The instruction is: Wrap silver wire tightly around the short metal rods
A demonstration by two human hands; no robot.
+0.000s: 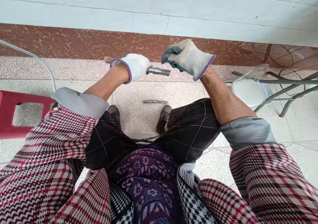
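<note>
My left hand (pixel 135 66), in a white work glove with a purple cuff, is closed round a short grey metal rod (pixel 159 71) held level in front of my knees. My right hand (pixel 186 56), in a grey glove with dark green fingertips, hovers at the rod's right end with its fingers curled; whether they touch the rod I cannot make out. A second, thinner metal piece (pixel 155 101) lies on the tiled floor between my shoes. I sit with my knees apart, in dark quilted trousers and a plaid jacket.
A red plastic stool (pixel 7 113) stands at the left, with a bent grey tube (pixel 37 59) above it. At the right are a white bucket (pixel 247 92) and grey metal bars (pixel 290 84). A brown marble skirting and white tiled wall run across the back.
</note>
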